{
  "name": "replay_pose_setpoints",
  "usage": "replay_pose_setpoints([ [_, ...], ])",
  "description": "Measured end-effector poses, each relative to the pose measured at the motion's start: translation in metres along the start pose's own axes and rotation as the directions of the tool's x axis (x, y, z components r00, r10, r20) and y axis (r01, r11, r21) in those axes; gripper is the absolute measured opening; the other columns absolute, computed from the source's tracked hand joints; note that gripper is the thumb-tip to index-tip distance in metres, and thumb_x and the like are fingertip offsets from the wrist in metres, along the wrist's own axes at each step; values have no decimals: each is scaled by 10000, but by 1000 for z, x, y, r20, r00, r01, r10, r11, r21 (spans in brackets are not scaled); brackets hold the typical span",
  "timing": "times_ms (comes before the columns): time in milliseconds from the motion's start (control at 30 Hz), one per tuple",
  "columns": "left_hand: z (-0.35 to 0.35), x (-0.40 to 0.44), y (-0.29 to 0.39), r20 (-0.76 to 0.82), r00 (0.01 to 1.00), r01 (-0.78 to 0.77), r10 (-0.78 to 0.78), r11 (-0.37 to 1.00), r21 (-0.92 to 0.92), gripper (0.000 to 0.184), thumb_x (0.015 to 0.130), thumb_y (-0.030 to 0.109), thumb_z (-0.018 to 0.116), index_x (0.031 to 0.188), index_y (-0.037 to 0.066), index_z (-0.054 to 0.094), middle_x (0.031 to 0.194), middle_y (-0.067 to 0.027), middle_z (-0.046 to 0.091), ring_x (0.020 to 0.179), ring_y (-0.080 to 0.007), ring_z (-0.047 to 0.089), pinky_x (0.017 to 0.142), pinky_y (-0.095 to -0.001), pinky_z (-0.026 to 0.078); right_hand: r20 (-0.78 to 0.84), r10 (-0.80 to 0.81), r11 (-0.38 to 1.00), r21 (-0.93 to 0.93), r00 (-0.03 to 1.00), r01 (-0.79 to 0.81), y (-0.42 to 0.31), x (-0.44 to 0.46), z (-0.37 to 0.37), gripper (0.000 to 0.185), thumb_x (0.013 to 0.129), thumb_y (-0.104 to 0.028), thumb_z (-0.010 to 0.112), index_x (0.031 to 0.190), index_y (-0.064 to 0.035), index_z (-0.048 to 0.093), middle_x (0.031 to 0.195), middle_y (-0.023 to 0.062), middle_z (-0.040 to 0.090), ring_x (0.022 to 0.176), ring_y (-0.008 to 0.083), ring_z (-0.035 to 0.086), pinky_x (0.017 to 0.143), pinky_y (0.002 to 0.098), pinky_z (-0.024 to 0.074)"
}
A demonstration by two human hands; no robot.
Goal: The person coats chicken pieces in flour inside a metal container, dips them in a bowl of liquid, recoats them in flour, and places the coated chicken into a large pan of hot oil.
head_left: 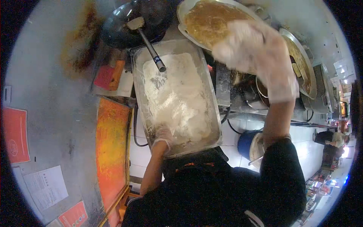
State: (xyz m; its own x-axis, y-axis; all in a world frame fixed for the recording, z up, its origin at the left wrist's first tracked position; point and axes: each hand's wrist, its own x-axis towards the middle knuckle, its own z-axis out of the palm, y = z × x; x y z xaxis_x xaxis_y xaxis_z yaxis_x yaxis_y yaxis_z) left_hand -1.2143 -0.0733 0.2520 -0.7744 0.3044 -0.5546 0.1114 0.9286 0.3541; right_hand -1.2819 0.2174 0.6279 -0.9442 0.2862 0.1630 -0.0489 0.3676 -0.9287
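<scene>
A large metal tray (217, 125) holds white flour (177, 87) in front of the body. My left hand (163, 134), in a clear plastic glove, is at the tray's near left corner, its fingers sunk in or hidden by the flour. Raised to the right, my right hand (261, 53) wears a flour-dusted glove and is smeared by motion; its fingers cannot be made out. It is over the near edge of a wide pan of brown oil (211, 22). A metal-handled spatula (151, 47) lies across the tray's far left corner, its blade over a dark wok.
The dark wok (113, 28) sits at the far left. A second oil pan (312, 77) stands at right, beside a lidded metal container (323, 89). Below are a blue bucket (245, 145) and a yellow-orange panel (111, 143). A person (336, 140) is in the right background.
</scene>
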Motion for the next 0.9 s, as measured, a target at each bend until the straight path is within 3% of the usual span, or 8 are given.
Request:
replay_pose_setpoints([
  [67,0,1,0,16,1000,-2,2,1000,-5,620,855,430,672,1258,-30,565,1220,-291,607,1157,-415,593,977,-474,488,176,-579,613,-549,796,568,29,54,-17,317,838,-231,705,1072,-19,677,948,84,719,778,232,699,696,334,559],
  [133,-1,4,2,14,1000,-7,8,1000,-12,626,855,443,666,1253,-30,569,1214,-294,608,1153,-420,593,976,-477,487,482,-594,169,-708,644,685,45,95,-13,302,751,-215,729,986,-29,698,967,128,731,819,325,710,762,421,571],
  [233,-1,9,8,-13,1000,-13,13,999,-30,635,854,463,658,1245,-31,574,1206,-298,609,1146,-427,594,975,-480,486,614,133,-98,-773,778,627,48,139,40,380,821,-248,679,1181,-126,673,1039,122,709,952,302,675,817,408,527],
  [367,4,17,18,-113,993,-18,11,998,-59,649,854,490,647,1235,-31,581,1195,-304,612,1138,-436,595,973,-485,484,527,105,286,-828,843,482,113,193,53,321,809,-199,669,1123,-144,701,1035,113,697,931,319,660,799,414,524],
  [467,0,19,20,-110,994,-15,5,996,-92,660,853,510,638,1227,-31,587,1186,-308,613,1132,-443,596,971,-489,483,534,-454,150,-743,713,652,76,142,27,263,820,-284,684,977,-76,715,937,158,710,866,333,684,772,441,533],
  [633,-23,2,13,-46,997,49,-62,966,-253,680,852,543,624,1214,-32,596,1173,-315,616,1121,-455,597,968,-495,481,629,21,766,-509,777,392,98,-29,54,281,953,-249,547,1106,-41,658,1027,142,694,908,260,676,774,402,536],
  [733,-36,-14,29,-245,946,106,-212,917,-385,598,837,508,652,1107,-25,647,1101,-286,655,1047,-430,643,927,-488,510,729,251,714,-584,636,387,237,-88,124,276,975,-185,485,1070,35,623,1037,190,684,909,274,683,781,411,551],
  [900,-21,-2,18,-322,941,-101,106,994,32,413,779,387,704,949,11,698,962,-231,704,917,-377,690,825,-469,549,498,172,430,-814,850,390,330,-151,171,215,882,-142,554,893,30,682,797,180,687,761,335,690,734,436,554],
])
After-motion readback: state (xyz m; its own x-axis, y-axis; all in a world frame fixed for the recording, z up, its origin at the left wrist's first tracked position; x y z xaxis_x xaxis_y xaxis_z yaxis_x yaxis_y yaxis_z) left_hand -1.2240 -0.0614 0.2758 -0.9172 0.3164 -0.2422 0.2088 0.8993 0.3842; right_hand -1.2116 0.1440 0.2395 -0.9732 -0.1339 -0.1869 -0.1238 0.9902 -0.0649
